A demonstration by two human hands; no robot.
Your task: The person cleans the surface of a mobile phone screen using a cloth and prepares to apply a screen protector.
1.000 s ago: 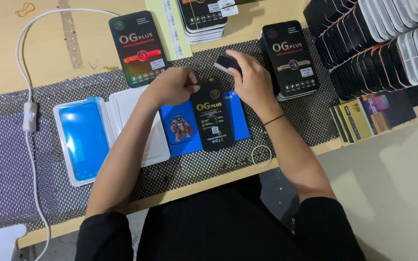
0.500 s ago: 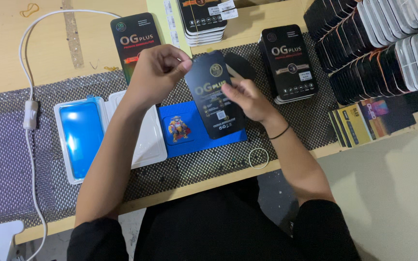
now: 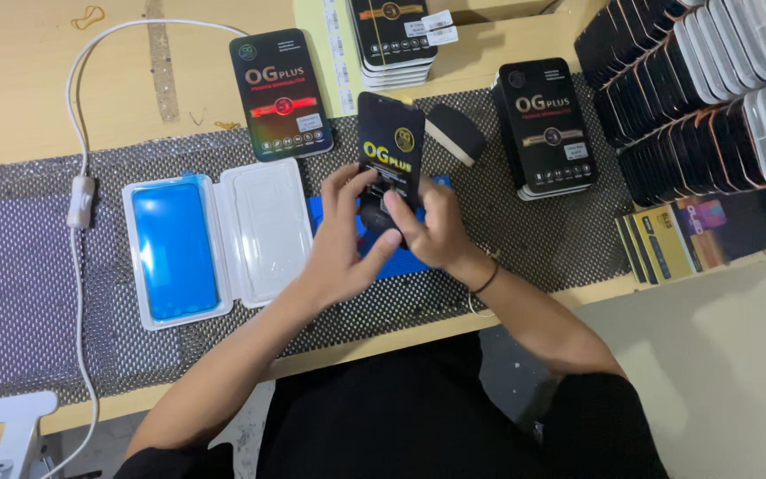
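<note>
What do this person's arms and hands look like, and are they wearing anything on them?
Both forearms are bare, with no gloves on the left hand or right hand. A thin dark band circles the right wrist. Black short sleeves cover the upper arms. No rings or watch show.

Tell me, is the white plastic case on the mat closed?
No, the white plastic case lies opened flat on the mesh mat, with a blue sheet showing in its left half.

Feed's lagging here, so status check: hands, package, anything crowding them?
Left hand and right hand both grip the black package, upright above the blue card. Open white tray beside left hand, not touching.
</note>
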